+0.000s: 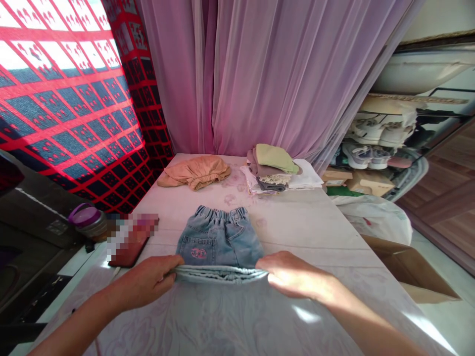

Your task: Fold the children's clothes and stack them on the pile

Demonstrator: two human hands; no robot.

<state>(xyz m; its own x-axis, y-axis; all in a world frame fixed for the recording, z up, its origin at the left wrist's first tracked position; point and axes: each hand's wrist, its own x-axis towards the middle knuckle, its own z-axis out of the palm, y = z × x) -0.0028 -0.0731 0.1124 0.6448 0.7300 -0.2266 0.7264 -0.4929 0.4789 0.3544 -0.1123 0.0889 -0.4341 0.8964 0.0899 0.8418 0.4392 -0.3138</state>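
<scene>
A pair of blue denim shorts (230,249) lies on the table (297,232), its elastic waistband toward the curtain and a pink emblem on the left pocket. The hem edge nearest me is stretched between both hands and slightly raised. My left hand (158,278) pinches the left corner of this edge, fingers closed. At the right corner, my right hand (287,274) grips the same edge between thumb and fingers. Farther back lies an orange garment (196,171) with a gathered waistband. Beside it, at the back right, stands a stack of folded clothes (272,168) topped by a light green piece.
A partly blurred phone-like red object (131,247) lies at the table's left edge, near a purple-lidded jar (88,220). Purple curtains (267,74) hang behind the table. On the right are a shoe rack (371,131), a plastic bag (374,217) and an open cardboard box (415,269).
</scene>
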